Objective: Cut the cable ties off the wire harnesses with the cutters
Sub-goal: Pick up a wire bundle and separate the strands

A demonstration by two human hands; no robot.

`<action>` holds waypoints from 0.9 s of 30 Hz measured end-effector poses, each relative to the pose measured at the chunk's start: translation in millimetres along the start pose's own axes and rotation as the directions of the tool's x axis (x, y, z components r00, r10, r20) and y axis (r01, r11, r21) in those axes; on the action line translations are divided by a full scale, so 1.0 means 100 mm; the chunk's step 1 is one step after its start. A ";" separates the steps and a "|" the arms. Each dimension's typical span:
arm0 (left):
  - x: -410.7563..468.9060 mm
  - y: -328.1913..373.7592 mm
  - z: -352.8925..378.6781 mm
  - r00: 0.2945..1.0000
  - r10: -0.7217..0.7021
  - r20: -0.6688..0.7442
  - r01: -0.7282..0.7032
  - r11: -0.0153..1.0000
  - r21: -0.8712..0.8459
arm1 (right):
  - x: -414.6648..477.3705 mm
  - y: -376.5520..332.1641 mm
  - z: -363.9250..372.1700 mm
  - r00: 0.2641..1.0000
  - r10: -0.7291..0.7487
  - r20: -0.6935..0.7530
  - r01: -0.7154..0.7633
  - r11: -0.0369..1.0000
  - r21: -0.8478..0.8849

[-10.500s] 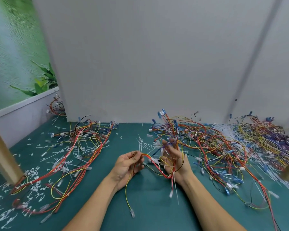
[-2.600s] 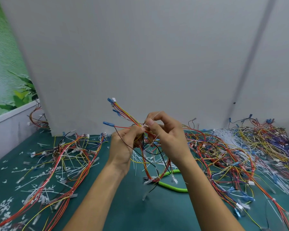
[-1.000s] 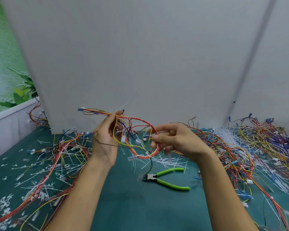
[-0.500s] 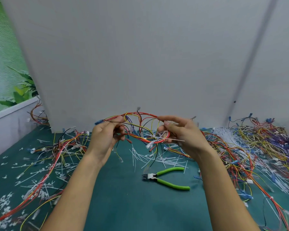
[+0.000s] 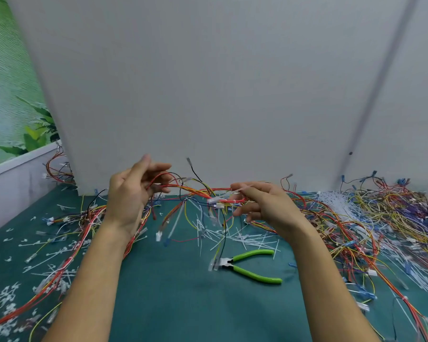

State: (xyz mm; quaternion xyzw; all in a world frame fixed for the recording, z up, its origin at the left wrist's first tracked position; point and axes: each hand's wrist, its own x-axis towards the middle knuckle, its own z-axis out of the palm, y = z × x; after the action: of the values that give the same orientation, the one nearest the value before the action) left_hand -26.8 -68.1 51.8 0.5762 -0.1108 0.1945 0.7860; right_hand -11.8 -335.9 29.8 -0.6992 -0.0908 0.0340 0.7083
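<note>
A wire harness [image 5: 195,193] of red, yellow and black wires is stretched in the air between my two hands above the green table. My left hand [image 5: 131,196] holds its left end with fingers curled round the wires. My right hand [image 5: 265,206] pinches the right end, where a white cable tie [image 5: 242,187] shows at the fingertips. Loose ends with white connectors hang down from the middle. The green-handled cutters [image 5: 251,266] lie on the mat below my right hand, untouched.
A tangled heap of harnesses [image 5: 381,223] covers the right side. More harnesses [image 5: 67,233] and cut white tie pieces [image 5: 47,262] lie on the left. Loose cut ties [image 5: 232,235] lie just behind the cutters. A grey wall panel [image 5: 208,95] closes the back.
My hands have moved apart and pulled the harness from a loop into a nearly straight line. The cutters have stayed on the mat.
</note>
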 end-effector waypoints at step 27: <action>-0.11 0.14 0.11 0.875 0.431 0.222 -0.485 0.768 0.418 | -0.10 0.05 0.54 0.954 -0.201 0.223 0.283 0.848 -0.449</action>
State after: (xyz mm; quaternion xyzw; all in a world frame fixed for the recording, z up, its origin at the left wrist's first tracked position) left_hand -42.9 -76.6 63.1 0.7113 -0.2428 0.3680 0.5475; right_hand -30.6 -284.5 24.1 -0.8289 -0.2433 -0.0204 0.5033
